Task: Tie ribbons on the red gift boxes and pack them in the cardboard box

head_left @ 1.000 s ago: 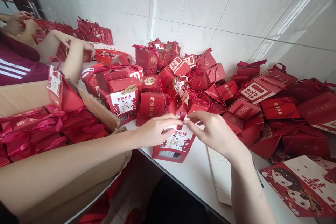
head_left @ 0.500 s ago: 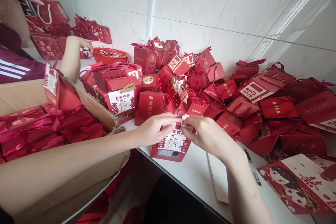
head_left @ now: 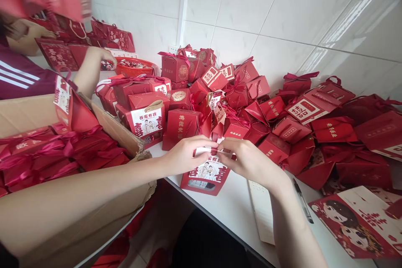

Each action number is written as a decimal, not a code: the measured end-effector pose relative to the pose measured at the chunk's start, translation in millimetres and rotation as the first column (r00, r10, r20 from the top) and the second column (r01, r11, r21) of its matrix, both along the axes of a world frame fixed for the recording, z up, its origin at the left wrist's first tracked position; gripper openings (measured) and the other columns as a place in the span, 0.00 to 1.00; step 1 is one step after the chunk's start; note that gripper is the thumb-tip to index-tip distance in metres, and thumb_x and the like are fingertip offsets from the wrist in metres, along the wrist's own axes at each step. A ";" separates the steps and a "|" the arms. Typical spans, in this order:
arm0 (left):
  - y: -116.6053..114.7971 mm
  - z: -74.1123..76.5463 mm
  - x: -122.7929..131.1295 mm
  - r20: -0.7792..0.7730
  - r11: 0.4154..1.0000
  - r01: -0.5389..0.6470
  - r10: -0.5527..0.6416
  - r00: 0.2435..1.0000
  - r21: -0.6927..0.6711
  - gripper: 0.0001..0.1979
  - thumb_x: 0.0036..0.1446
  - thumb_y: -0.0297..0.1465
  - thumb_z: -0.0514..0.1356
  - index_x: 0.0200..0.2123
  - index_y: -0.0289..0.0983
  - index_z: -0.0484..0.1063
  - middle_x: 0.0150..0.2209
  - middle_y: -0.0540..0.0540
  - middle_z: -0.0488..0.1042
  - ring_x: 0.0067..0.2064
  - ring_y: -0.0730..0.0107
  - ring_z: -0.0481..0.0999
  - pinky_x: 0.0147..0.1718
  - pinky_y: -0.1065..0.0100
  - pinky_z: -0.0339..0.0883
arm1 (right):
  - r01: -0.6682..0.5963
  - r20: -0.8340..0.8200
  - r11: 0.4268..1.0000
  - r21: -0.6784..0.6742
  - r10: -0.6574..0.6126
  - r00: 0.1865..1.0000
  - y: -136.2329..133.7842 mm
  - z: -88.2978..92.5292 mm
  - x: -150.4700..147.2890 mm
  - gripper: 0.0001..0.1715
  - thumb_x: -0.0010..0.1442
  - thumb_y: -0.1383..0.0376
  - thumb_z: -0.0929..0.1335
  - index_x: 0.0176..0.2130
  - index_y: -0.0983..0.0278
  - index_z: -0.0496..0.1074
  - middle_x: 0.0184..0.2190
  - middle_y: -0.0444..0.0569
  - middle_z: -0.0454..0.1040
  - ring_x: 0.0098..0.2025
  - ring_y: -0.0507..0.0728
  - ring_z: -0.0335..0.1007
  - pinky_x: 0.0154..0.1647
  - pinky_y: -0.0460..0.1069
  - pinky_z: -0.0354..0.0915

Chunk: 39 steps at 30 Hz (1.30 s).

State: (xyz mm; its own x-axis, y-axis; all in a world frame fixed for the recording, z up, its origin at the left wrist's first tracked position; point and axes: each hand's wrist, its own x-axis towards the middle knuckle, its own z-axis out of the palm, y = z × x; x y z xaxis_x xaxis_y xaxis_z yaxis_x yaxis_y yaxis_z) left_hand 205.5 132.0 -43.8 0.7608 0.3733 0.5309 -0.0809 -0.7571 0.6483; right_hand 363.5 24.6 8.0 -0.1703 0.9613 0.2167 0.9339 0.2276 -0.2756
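Note:
A red gift box (head_left: 204,187) with a white front panel, a cartoon couple and a small window stands upright near the table's front edge. My left hand (head_left: 188,154) pinches its top edge from the left. From the right, my right hand (head_left: 241,157) grips the same top edge, its fingertips close to the left ones. Between them a dark red ribbon (head_left: 214,150) loops over the box top. Exactly which layers the fingertips press is partly hidden.
Many red gift boxes (head_left: 184,127) are heaped along the wall. A cardboard carton (head_left: 116,127) of ribboned boxes stands at left. A notepad (head_left: 261,213), a pen (head_left: 303,201) and a printed red bag (head_left: 348,222) lie at right. A co-worker's arm (head_left: 88,69) reaches near a red basket (head_left: 133,67).
My hands stay at the box top, with only slight finger movement. At upper left, a blurred red bag has come up in front of the co-worker, whose far hand has moved lower.

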 end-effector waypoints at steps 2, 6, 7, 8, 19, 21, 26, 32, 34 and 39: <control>0.3 0.4 -0.5 -0.004 1.000 0.010 -0.010 1.000 0.015 0.14 0.53 0.27 0.56 0.45 0.38 0.71 0.43 0.47 0.74 0.43 0.70 0.74 0.44 0.70 0.68 | -0.017 -0.038 1.000 -0.013 0.017 0.999 1.0 0.4 1.7 0.09 0.59 0.69 0.61 0.27 0.63 0.66 0.23 0.43 0.67 0.24 0.50 0.59 0.25 0.45 0.56; 0.4 1.0 -1.2 -0.033 1.000 -0.005 0.004 0.999 -0.018 0.13 0.54 0.28 0.56 0.44 0.38 0.71 0.42 0.48 0.74 0.43 0.71 0.74 0.44 0.70 0.67 | -0.049 -0.131 0.998 -0.034 0.044 0.990 3.5 1.0 4.6 0.09 0.59 0.68 0.62 0.28 0.64 0.68 0.24 0.45 0.69 0.25 0.51 0.61 0.26 0.45 0.57; 0.2 1.1 -1.2 -0.037 0.999 -0.012 0.011 0.999 -0.033 0.13 0.54 0.28 0.56 0.44 0.38 0.71 0.42 0.48 0.74 0.42 0.71 0.74 0.43 0.70 0.67 | -0.057 -0.156 0.997 -0.043 0.050 0.986 4.6 0.7 5.4 0.09 0.59 0.68 0.62 0.29 0.64 0.69 0.25 0.44 0.70 0.25 0.51 0.62 0.27 0.45 0.58; 0.0 1.2 -1.3 -0.036 0.999 -0.017 0.015 0.999 -0.046 0.12 0.55 0.28 0.55 0.43 0.38 0.71 0.41 0.48 0.74 0.42 0.71 0.74 0.43 0.70 0.67 | -0.068 -0.182 0.996 -0.055 0.057 0.982 6.0 0.0 6.3 0.09 0.58 0.68 0.62 0.29 0.63 0.70 0.25 0.44 0.70 0.25 0.51 0.63 0.27 0.45 0.59; 2.9 1.8 -1.0 -0.037 0.997 -0.001 -0.002 0.999 -0.080 0.12 0.55 0.27 0.54 0.43 0.36 0.68 0.42 0.47 0.72 0.45 0.71 0.72 0.45 0.69 0.65 | -0.130 -0.428 0.984 -0.122 0.066 0.901 18.1 -10.6 17.7 0.07 0.56 0.68 0.64 0.32 0.63 0.72 0.29 0.43 0.70 0.29 0.51 0.65 0.32 0.46 0.62; 3.1 1.4 -0.3 -0.028 0.998 -0.004 0.002 1.000 -0.065 0.12 0.55 0.27 0.54 0.43 0.37 0.68 0.42 0.47 0.71 0.45 0.70 0.71 0.46 0.67 0.65 | -0.103 -0.423 0.985 -0.137 0.036 0.905 17.2 -11.2 17.8 0.07 0.56 0.67 0.64 0.34 0.63 0.72 0.31 0.45 0.72 0.31 0.51 0.66 0.32 0.46 0.63; 3.0 -0.4 -0.8 -0.032 0.998 0.006 -0.008 0.999 -0.057 0.13 0.56 0.27 0.54 0.45 0.39 0.65 0.42 0.47 0.69 0.43 0.69 0.71 0.44 0.65 0.65 | -0.114 -0.495 0.981 -0.158 0.021 0.868 18.4 -15.4 17.6 0.06 0.55 0.68 0.65 0.35 0.64 0.71 0.32 0.45 0.72 0.32 0.52 0.68 0.33 0.46 0.64; 1.4 -4.1 -0.1 0.005 0.980 0.008 -0.007 1.000 -0.200 0.21 0.54 0.27 0.55 0.48 0.38 0.50 0.37 0.47 0.67 0.39 0.68 0.70 0.39 0.64 0.65 | -0.134 -0.477 0.977 -0.164 0.040 0.878 18.1 -14.9 16.7 0.05 0.55 0.70 0.65 0.34 0.63 0.70 0.33 0.44 0.71 0.32 0.51 0.67 0.35 0.47 0.65; 0.3 -3.4 0.3 -0.024 0.973 0.001 -0.006 1.000 -0.229 0.18 0.54 0.28 0.54 0.46 0.38 0.49 0.34 0.49 0.66 0.36 0.70 0.69 0.36 0.65 0.64 | -0.125 -0.444 0.979 -0.161 0.041 0.895 17.1 -13.3 16.3 0.04 0.55 0.70 0.65 0.32 0.63 0.69 0.31 0.44 0.70 0.31 0.51 0.67 0.34 0.47 0.65; -1.1 -1.6 0.9 -0.060 0.961 -0.012 -0.005 0.998 -0.277 0.14 0.54 0.28 0.54 0.42 0.39 0.52 0.32 0.51 0.67 0.32 0.72 0.69 0.33 0.67 0.62 | -0.159 -0.379 0.982 -0.101 0.110 0.919 15.6 -8.8 15.2 0.05 0.56 0.70 0.64 0.32 0.63 0.69 0.29 0.43 0.68 0.30 0.50 0.65 0.33 0.46 0.63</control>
